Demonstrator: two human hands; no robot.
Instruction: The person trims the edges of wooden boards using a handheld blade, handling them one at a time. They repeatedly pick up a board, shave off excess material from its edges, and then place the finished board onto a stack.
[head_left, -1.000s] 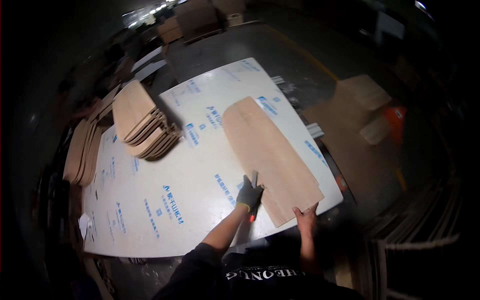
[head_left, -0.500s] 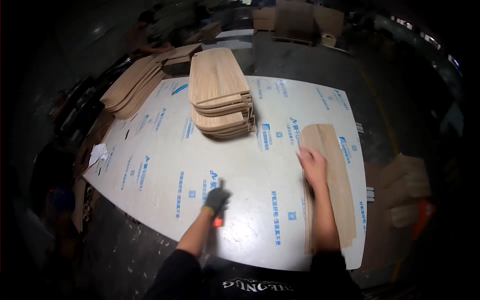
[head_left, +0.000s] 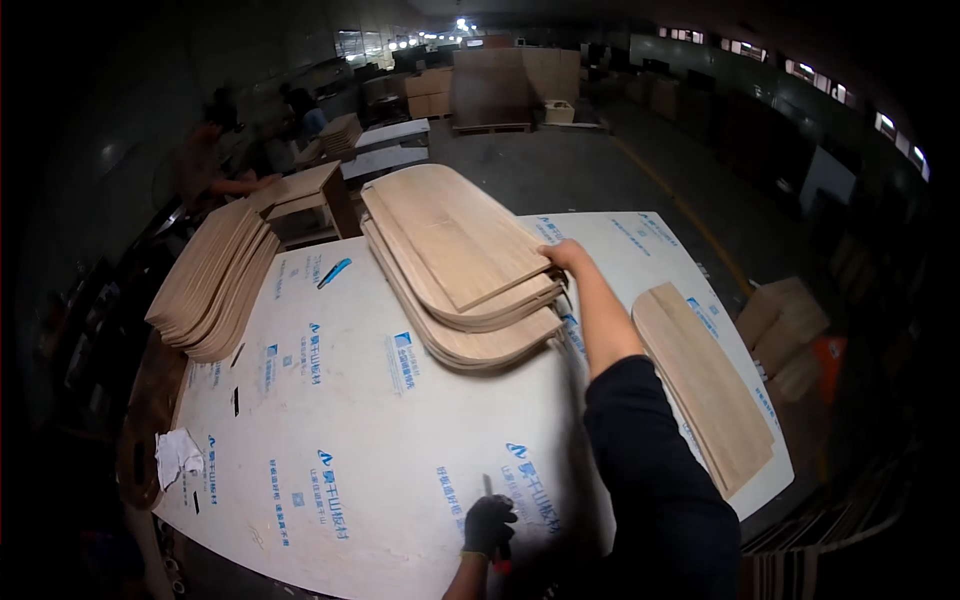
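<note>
My left hand (head_left: 488,526), in a dark glove, is closed around a tool (head_left: 502,564) with a red handle and a thin metal blade, low over the near part of the white sheet-covered table (head_left: 370,430). My bare right hand (head_left: 567,257) reaches forward and grips the right corner of the top wood-grain board (head_left: 455,230) on the middle stack. Its fingertips are partly hidden behind the board's edge. The boards there have rounded corners, and the upper ones sit askew over the lower ones. A single long wood-grain board (head_left: 700,385) lies on the table, right of my right arm.
Another stack of curved boards (head_left: 215,280) stands at the table's left edge. A blue cutter (head_left: 335,272) and crumpled white paper (head_left: 178,456) lie on the sheet. Beyond, a person (head_left: 205,165) works beside a wooden cabinet piece (head_left: 300,190). Cartons (head_left: 785,325) stand off to the right.
My right hand has left the single board on the right and moved forward and left onto the middle stack. The left hand keeps its tool. The view has tilted up.
</note>
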